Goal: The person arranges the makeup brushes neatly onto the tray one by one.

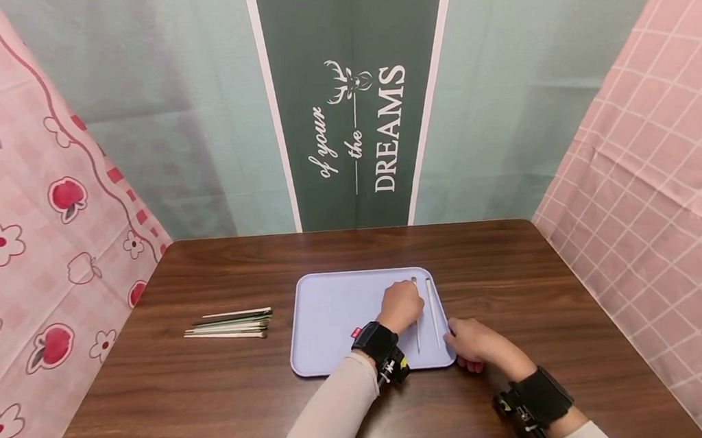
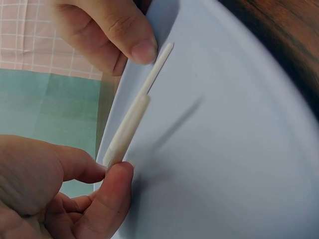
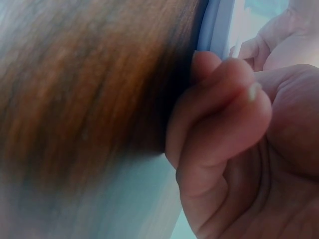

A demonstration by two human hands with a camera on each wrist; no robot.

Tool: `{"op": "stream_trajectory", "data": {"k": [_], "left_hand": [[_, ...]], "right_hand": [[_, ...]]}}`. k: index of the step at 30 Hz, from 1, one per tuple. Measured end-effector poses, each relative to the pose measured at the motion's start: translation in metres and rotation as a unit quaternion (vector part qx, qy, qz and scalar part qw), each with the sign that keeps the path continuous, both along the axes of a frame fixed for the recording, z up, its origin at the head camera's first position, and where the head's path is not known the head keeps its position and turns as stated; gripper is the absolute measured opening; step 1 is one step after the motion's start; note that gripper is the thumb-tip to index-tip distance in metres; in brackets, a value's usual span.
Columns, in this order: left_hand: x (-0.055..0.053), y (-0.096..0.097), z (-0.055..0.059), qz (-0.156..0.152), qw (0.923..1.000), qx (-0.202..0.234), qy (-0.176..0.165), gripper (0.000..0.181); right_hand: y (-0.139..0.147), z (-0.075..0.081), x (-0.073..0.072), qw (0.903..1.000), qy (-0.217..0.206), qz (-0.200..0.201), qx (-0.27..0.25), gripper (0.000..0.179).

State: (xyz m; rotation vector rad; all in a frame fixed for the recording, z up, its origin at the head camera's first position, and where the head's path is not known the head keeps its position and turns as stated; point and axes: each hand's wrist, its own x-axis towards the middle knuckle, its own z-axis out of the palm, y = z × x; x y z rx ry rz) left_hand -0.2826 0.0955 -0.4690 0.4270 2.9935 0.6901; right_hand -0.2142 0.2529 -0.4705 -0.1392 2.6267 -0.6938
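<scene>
My left hand [image 1: 402,306] is over the right part of a lavender tray [image 1: 328,317], pinching a slim pale-handled brush [image 2: 128,127] between thumb and fingertip. A second pale brush [image 1: 435,319] lies lengthwise inside the tray's right edge; in the left wrist view its thin end pokes out beyond the held one. At the tray's near right corner, my right hand [image 1: 475,343] grips the rim, its thumb on top and the other fingers curled underneath. The right wrist view shows those curled fingers [image 3: 219,119] close up against the tray's side.
To the left of the tray, several brushes [image 1: 232,326] with pale and dark handles lie in a loose bundle on the brown wooden table [image 1: 155,399]. A small red label [image 1: 356,332] shows on the tray. Patterned cloths hang behind and on both sides.
</scene>
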Motion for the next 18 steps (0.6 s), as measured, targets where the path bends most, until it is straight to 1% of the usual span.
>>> {"op": "stream_trajectory", "data": {"k": [3,6,10,15,18], "left_hand": [[-0.0004,0.0017,0.0,-0.001,0.9999,-0.011,0.0,0.031],[-0.0005,0.003,-0.0003,-0.001,0.9999,-0.016,-0.002,0.031],[-0.0003,0.0048,-0.0004,0.003,0.9998,-0.02,-0.002,0.03],[-0.0011,0.0085,-0.0019,0.011,0.9994,-0.033,0.004,0.025],[-0.0029,0.0105,-0.0048,0.014,0.999,-0.038,0.016,0.021]], "right_hand": [[-0.0003,-0.0001,-0.0008,1.0,0.002,0.001,-0.001,0.019],[-0.0005,0.0006,-0.0005,1.0,0.006,0.006,-0.001,0.019],[-0.0003,0.0003,0.0,1.0,0.006,0.003,-0.001,0.019],[0.0005,-0.0014,0.0004,1.0,0.008,0.0,0.0,0.019],[0.0008,-0.0016,0.0004,1.0,0.008,0.0,0.0,0.018]]}}
